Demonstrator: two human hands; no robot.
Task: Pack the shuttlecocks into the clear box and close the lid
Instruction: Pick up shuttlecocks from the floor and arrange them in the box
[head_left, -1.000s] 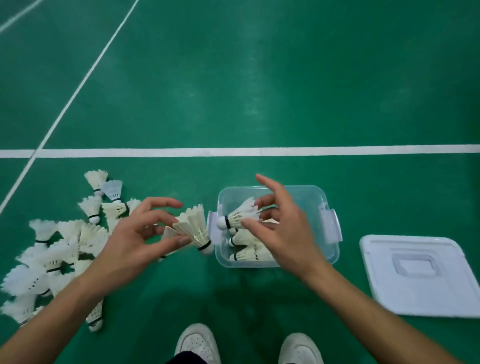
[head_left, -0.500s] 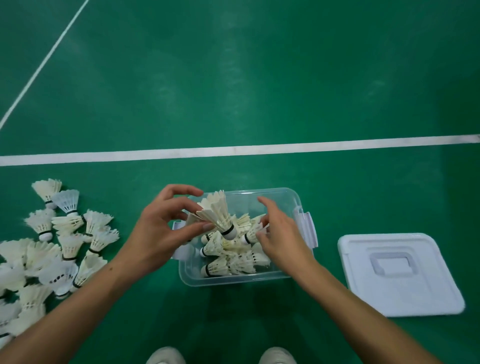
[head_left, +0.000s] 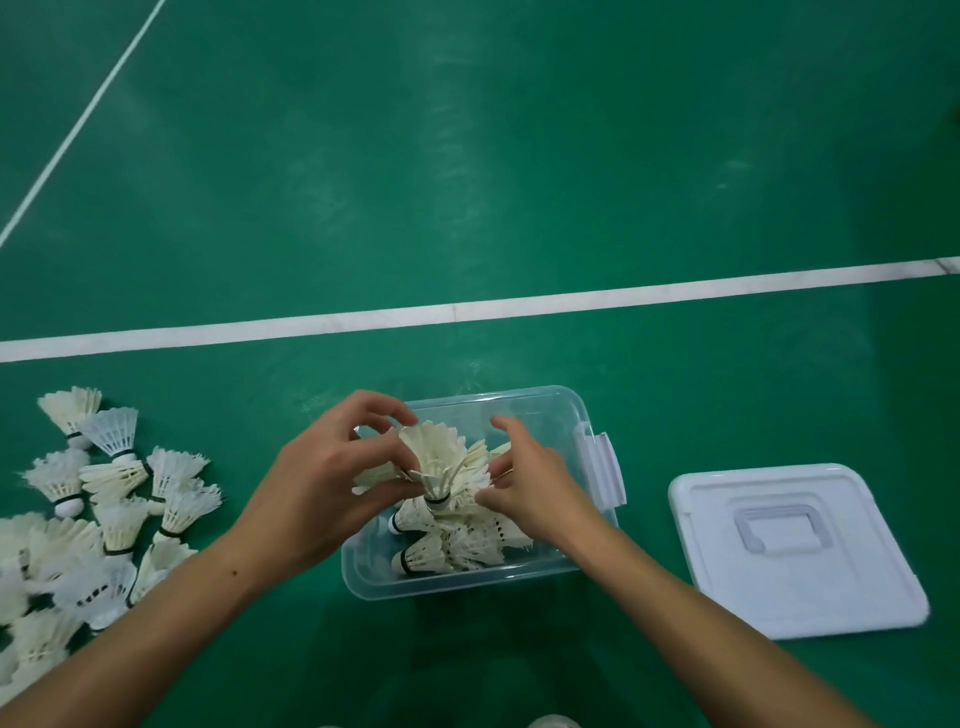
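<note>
A clear plastic box (head_left: 540, 410) stands open on the green floor at centre, with several white shuttlecocks (head_left: 457, 545) lying in it. My left hand (head_left: 322, 483) holds an upright shuttlecock (head_left: 434, 457) over the box's left half, cork end down, feathers up. My right hand (head_left: 530, 483) is inside the box on the right side, its fingers on the feathers of the shuttlecocks there. A pile of loose shuttlecocks (head_left: 104, 499) lies on the floor to the left. The white lid (head_left: 795, 551) lies flat on the floor to the right of the box.
A white court line (head_left: 467, 312) runs across the floor beyond the box, and a second line (head_left: 83, 119) slants at the upper left. The box has a white latch (head_left: 602, 467) on its right side. A shoe tip (head_left: 550, 722) shows at the bottom edge.
My left hand has carried its shuttlecock from beside the box to over its inside and turned it upright. My right hand has released its shuttlecock into the box and stays among the feathers.
</note>
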